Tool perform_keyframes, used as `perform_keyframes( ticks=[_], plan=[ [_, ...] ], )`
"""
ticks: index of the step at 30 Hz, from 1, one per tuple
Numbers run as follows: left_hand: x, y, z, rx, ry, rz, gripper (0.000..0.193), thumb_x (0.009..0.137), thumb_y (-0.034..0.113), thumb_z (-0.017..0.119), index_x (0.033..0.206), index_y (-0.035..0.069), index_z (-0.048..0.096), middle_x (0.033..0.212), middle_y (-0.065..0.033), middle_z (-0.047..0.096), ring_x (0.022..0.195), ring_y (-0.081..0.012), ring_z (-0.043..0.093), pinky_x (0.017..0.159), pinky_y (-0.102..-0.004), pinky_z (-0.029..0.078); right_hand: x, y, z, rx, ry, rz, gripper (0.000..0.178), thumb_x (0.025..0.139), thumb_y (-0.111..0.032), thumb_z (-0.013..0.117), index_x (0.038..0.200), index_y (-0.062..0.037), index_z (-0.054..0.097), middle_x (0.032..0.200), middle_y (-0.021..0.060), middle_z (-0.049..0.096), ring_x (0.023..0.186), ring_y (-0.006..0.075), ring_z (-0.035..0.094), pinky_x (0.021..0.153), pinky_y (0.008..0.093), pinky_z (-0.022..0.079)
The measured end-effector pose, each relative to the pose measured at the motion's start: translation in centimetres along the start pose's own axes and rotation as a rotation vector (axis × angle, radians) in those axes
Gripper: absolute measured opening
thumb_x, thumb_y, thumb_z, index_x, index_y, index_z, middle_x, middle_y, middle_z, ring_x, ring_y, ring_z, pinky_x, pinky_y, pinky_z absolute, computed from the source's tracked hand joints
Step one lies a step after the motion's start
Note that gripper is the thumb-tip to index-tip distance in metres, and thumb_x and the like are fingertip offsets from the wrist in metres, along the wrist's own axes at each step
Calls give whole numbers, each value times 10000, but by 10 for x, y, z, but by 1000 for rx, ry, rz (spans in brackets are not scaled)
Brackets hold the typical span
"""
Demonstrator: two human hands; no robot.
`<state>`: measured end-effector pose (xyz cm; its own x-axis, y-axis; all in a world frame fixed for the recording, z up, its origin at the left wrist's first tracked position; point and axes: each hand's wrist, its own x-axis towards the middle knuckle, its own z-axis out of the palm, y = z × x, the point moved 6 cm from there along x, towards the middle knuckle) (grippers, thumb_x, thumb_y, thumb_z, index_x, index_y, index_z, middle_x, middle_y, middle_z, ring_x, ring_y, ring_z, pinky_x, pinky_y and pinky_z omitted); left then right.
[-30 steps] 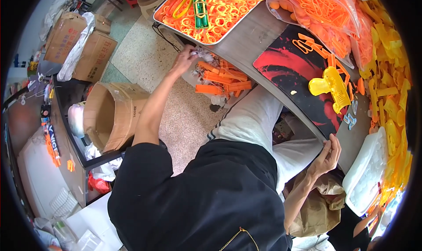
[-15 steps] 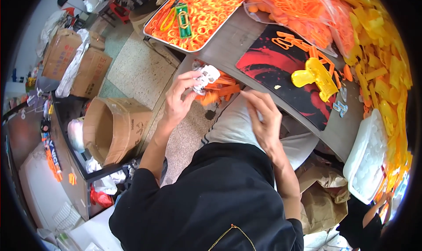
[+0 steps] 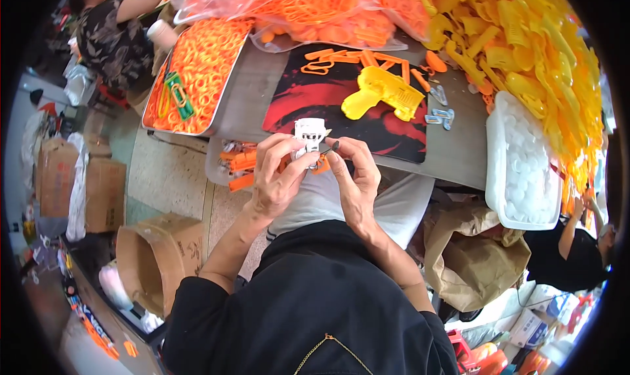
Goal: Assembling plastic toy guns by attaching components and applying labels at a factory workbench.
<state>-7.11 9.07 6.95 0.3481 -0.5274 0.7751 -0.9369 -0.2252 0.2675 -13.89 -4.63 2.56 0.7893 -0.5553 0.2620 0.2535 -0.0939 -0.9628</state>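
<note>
My left hand (image 3: 275, 175) is closed on a white plastic part (image 3: 308, 132) with slots in it, held up over my lap near the table edge. Close beside it, my right hand (image 3: 356, 178) pinches a small dark piece (image 3: 335, 146) between thumb and fingertips; its exact kind is too small to make out. Beyond my hands a yellow toy gun shell (image 3: 382, 94) lies on a black and red mat (image 3: 282, 99). Orange strip-like pieces (image 3: 321, 60) and small clear-blue pieces (image 3: 438, 117) are near the shell. Below the table edge, more orange parts (image 3: 241, 165) sit beside my left hand.
A metal tray (image 3: 244, 43) of orange rings holds a green tool-like item (image 3: 178, 96). Bagged orange parts (image 3: 308, 10), a heap of yellow parts (image 3: 518, 40) and a white bin (image 3: 495, 171) surround the mat. Cardboard boxes (image 3: 177, 257) stand left. Co-workers (image 3: 118, 46) are nearby.
My view has turned left toward the table. My right hand has come up to the white part and now pinches a small dark piece; my left hand still holds the white part.
</note>
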Motion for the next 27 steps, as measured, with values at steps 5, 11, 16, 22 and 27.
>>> perform_keyframes(
  ticks=[5,11,16,22,27],
  plan=[
    [9,-3,18,-112,30,-40,549,635,-19,841,1143,112,680,1132,-91,558,1044,-302,574,850,-396,504,20,-11,-17,122,-57,-196,100,910,8,678,1009,17,668,1062,110,659,1012,192,607,888,312,491],
    [41,-3,31,-464,-198,92,381,851,212,786,1135,9,633,1121,-144,583,974,-291,612,842,-375,527,37,-60,-58,235,-288,-423,70,917,-25,589,971,-10,549,1029,248,706,993,364,687,982,539,469],
    [109,-48,117,-336,-197,-109,333,828,169,780,1119,66,655,1168,-113,587,1057,-293,576,910,-422,479,45,-58,-129,749,-128,-43,230,1016,-247,622,937,-91,473,526,3,549,413,118,490,602,327,458],
    [118,-73,186,8,-448,3,371,817,225,783,1124,68,644,1314,-95,513,1250,-307,443,1043,-470,359,83,-73,-197,470,-12,122,186,988,-208,667,928,-52,587,533,18,546,429,88,450,544,286,396],
    [113,-72,148,-101,-344,-44,373,822,166,779,1137,62,610,1260,-98,564,1178,-320,519,999,-449,420,126,-46,-142,-335,-248,307,176,954,-102,637,987,48,723,698,92,691,575,113,625,510,260,462]
  ],
)
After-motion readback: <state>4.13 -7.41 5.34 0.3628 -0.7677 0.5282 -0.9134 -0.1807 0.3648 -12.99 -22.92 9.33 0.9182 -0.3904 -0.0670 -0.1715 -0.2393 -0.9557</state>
